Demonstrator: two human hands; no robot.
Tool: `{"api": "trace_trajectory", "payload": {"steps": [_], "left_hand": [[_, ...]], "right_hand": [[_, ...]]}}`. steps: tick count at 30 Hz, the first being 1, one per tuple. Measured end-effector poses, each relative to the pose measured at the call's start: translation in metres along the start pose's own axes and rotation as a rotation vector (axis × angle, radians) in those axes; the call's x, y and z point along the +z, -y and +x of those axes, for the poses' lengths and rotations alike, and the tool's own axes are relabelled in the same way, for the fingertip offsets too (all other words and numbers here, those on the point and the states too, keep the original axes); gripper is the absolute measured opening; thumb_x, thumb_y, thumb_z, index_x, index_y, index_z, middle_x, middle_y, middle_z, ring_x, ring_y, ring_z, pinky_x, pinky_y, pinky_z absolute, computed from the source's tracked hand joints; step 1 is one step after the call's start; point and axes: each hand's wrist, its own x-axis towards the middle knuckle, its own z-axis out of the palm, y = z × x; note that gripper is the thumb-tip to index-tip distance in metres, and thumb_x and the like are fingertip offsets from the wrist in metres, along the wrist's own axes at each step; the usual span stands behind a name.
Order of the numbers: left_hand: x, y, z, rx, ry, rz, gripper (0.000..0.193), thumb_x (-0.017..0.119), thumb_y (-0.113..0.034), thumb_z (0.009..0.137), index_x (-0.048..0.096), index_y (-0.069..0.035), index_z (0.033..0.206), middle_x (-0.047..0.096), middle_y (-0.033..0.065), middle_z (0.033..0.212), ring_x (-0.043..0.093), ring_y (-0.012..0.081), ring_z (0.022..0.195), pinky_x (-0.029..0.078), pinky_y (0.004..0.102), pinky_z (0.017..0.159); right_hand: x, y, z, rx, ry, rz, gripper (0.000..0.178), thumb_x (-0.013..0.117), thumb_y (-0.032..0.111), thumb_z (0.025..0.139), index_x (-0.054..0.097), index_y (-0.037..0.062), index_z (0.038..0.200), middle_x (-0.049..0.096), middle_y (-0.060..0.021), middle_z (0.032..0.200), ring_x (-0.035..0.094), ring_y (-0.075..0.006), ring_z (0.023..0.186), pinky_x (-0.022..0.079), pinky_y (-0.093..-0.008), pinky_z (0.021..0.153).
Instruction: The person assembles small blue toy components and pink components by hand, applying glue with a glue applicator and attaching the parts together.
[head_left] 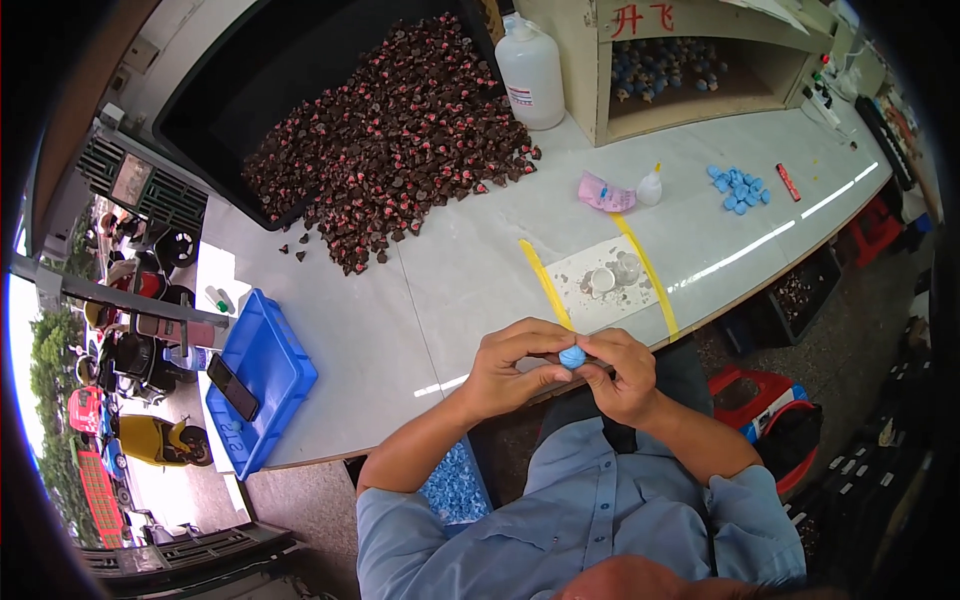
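Between the fingertips of both hands, just over the table's front edge, is a small rounded light-blue piece [572,357]. My left hand [515,365] pinches it from one side with thumb and forefinger. From the other side my right hand [622,375] closes its fingertips on the same piece. Beyond the hands lies a stained white card [590,310] held down by yellow tape strips [548,285]. Small round whitish dishes [602,281] stand on it. Farther right sits a cluster of similar blue pieces [738,188].
A large heap of dark brown and red pieces [400,130] spills from a black bin [230,110]. At left is a blue tray [290,400] with a phone [233,388]. A white bottle [530,75], pink packet [604,192], small squeeze bottle [650,187], red stick [788,182] and wooden shelf [700,115] stand farther back.
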Motion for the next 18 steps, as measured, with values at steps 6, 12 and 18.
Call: {"api": "trace_trajectory", "payload": {"steps": [6,12,18], "left_hand": [[0.001,-0.004,0.002,0.035,0.022,0.063,0.031,0.073,0.0,0.081,0.066,0.001,0.111,0.064,0.014,0.113,0.066,0.0199,0.096,0.057,0.0297,0.08],[0.004,-0.008,0.002,-0.054,0.005,0.004,0.029,0.074,0.002,0.08,0.067,0.001,0.109,0.066,0.016,0.109,0.065,0.0223,0.099,0.052,0.0311,0.086],[0.003,0.006,-0.003,0.0,-0.036,0.058,0.02,0.075,-0.003,0.081,0.07,0.001,0.101,0.068,0.0136,0.103,0.067,0.0208,0.095,0.053,0.03,0.081]], "right_hand": [[-0.002,-0.001,0.001,-0.019,0.001,-0.006,0.029,0.072,0.005,0.083,0.063,-0.0014,0.11,0.066,-0.0145,0.092,0.066,-0.0226,0.071,0.053,-0.0285,0.059],[-0.003,-0.001,0.004,-0.025,0.005,-0.008,0.025,0.072,0.003,0.082,0.063,-0.0023,0.105,0.066,-0.0148,0.09,0.066,-0.0255,0.071,0.053,-0.03,0.059],[-0.001,0.002,0.004,0.035,0.031,0.038,0.021,0.073,0.004,0.082,0.064,-0.0028,0.1,0.065,-0.0137,0.08,0.063,-0.0256,0.063,0.049,-0.0318,0.053]]}}
